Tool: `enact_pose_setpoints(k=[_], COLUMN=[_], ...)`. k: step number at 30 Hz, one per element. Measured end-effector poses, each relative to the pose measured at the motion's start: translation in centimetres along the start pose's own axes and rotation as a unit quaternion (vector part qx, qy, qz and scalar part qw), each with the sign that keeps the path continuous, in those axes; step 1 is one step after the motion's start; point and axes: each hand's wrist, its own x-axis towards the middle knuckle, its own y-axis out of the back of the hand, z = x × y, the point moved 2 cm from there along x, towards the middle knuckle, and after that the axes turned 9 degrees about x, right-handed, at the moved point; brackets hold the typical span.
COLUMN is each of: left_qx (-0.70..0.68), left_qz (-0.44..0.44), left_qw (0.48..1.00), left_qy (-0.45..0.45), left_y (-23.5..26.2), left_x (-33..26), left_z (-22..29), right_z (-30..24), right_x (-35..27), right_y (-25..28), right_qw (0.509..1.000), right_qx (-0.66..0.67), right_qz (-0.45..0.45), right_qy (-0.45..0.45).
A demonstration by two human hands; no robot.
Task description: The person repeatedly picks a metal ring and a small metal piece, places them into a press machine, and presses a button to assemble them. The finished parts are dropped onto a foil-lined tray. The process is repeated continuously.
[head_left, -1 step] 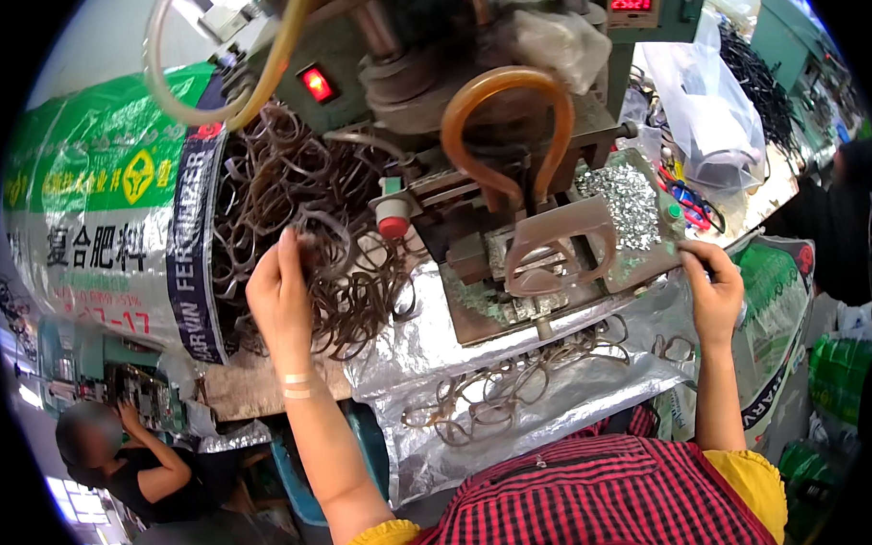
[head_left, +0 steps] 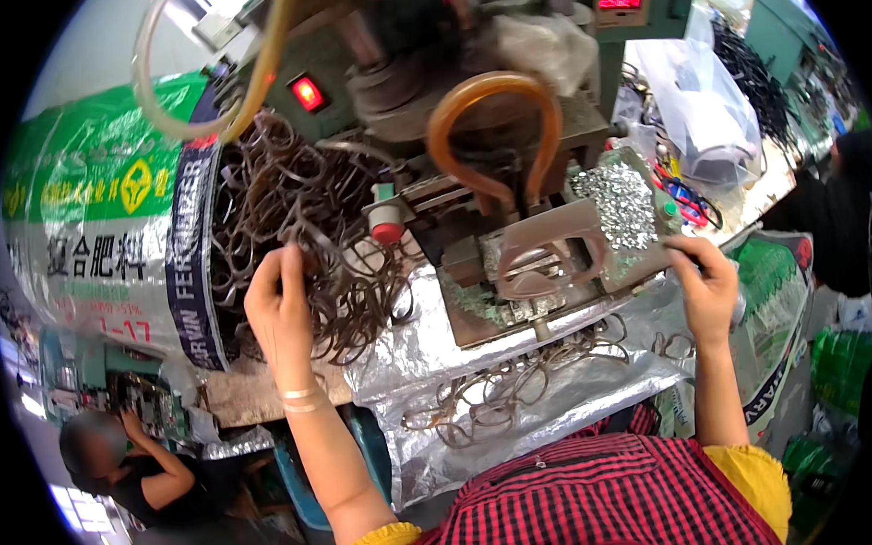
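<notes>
Hovering beside brown loops (head_left: pixel 346 309) heaped toward the left edge of the worktop (head_left: pixel 267 392), left hand (head_left: pixel 281 312) nearly closed, right hand (head_left: pixel 709 290) loosely curled at right corner of metal plate (head_left: pixel 639 268), either's hold unclear from here

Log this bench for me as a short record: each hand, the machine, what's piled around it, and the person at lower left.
Left hand: fingers at the pile of brown loops; grip unclear
Right hand: fingers by the right corner of the metal plate; contact unclear
Machine: press, red-lit switch, orange tubing loop in front
On plate: heap of silver chips
Left of pile: green-and-white sack
Nearer the body: silver foil sheet, scattered loops on it
Nearby: person in black top
</notes>
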Motion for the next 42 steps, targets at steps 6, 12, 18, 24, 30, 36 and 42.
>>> enact_pose_setpoints(k=[6,12,18,24,30,36,42], left_qx=[-0.252,-0.228,-0.349,-0.178,-0.025,-0.041,-0.119], left_qz=[-0.054,0.082,0.135,0.227,0.088,0.064,0.166], left_qw=[0.958,0.947,0.915,0.926,0.924,0.895,0.913], left_qy=[0.125,0.212,-0.152,-0.245,-0.372,-0.439,-0.353], left_y=[-2.9,-4.5,-0.6,-2.9,-6.1,-8.7,-6.5], left_x=[-5.3,-10.8,-7.1,-3.6,-7.9,-7.9,-8.0], left_z=[-1.1,-2.5,9.3,10.4,11.8,10.5,9.4], right_z=[-6.6,-5.7,-6.7,-10.0,-5.6,3.6,-0.5], right_x=[4.5,2.8,3.1,1.6,4.1,4.0,4.8], right_y=[-10.6,-13.4,-13.1,-13.3,-8.4,-6.7,-6.7], right_qw=[0.973,0.924,0.890,0.872,0.984,0.943,0.973], right_qx=[0.143,0.366,0.424,0.448,-0.012,-0.295,-0.120], right_qz=[-0.109,-0.095,-0.104,-0.108,-0.139,-0.004,0.032], right_qy=[0.145,-0.060,-0.133,-0.166,0.113,0.154,0.193])
